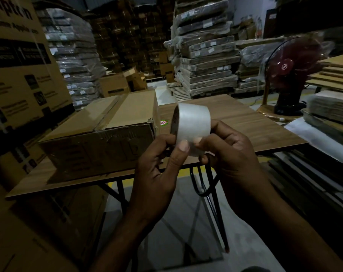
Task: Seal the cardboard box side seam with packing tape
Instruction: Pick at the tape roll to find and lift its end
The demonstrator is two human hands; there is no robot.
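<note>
- Table: wood-grain top, black legs, warehouse stacks behind.
- Box: lies flat on the table's left half, end face toward the camera.
- Fan: red, past the table's far right corner.
- Left hand and right hand: both grip the tape, thumbs pressed on its outer face.
- Tape: clear roll, held up right of the box, not touching it.
- Sticker: on the tabletop just beside the box.

tape roll loose end seemingly hidden, carton cropped left
</note>
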